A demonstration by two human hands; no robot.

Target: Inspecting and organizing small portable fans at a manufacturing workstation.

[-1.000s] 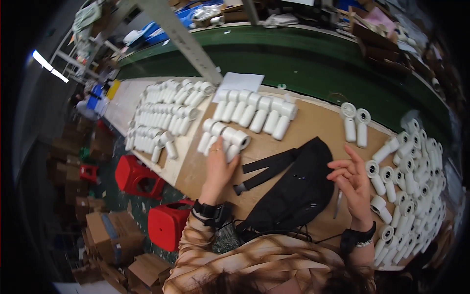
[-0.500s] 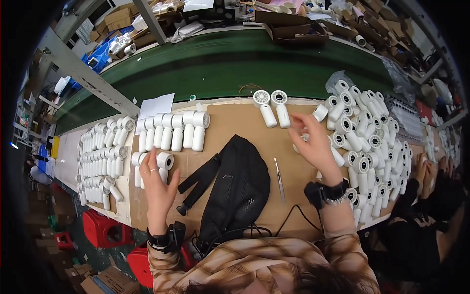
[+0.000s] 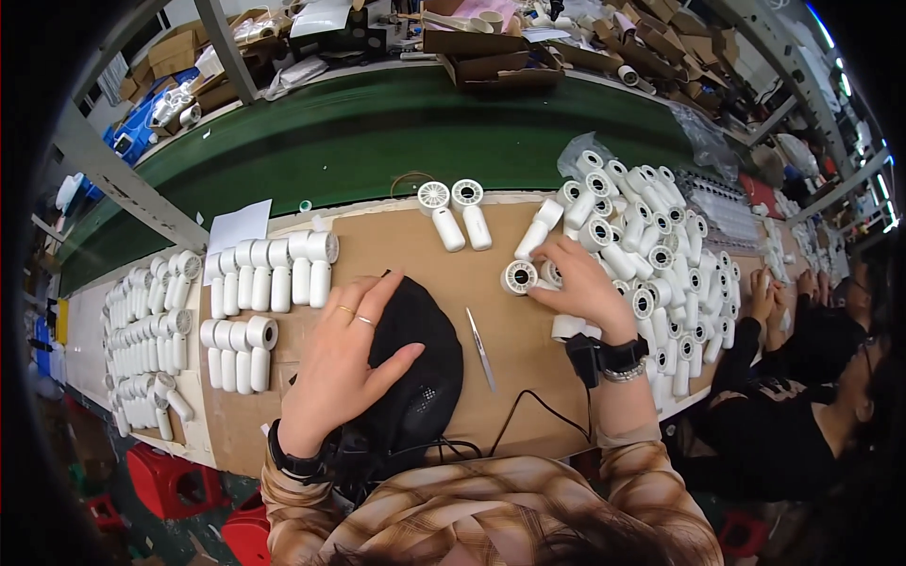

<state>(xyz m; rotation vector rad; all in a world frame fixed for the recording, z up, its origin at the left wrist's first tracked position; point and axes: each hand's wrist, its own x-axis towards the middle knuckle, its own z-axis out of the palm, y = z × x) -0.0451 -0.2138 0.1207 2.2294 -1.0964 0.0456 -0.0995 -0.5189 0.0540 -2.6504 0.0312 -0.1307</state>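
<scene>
My right hand [image 3: 587,291] has its thumb and fingers closed around a white handheld fan [image 3: 519,277], whose round head points left and whose handle is partly hidden by the hand. Just beyond it lies another white fan [image 3: 538,229], at the edge of a big loose heap of such fans [image 3: 661,255]. My left hand [image 3: 344,363] holds nothing; its fingers are spread above a black fabric bag [image 3: 425,363]. To its left stands a short row of white fans [image 3: 239,354], with a longer row [image 3: 274,272] behind. Two fans [image 3: 457,215] lie side by side farther back.
Metal tweezers [image 3: 481,349] lie on the brown cardboard [image 3: 514,377] near a black cable [image 3: 519,406]. More fan rows [image 3: 146,325] stand at far left. A green conveyor belt [image 3: 349,151] runs behind. At right, another person's hands [image 3: 766,300] work beside the heap.
My right hand has come down and closed on a fan. My left hand has moved from the short fan row to over the black bag. The whole view has shifted right.
</scene>
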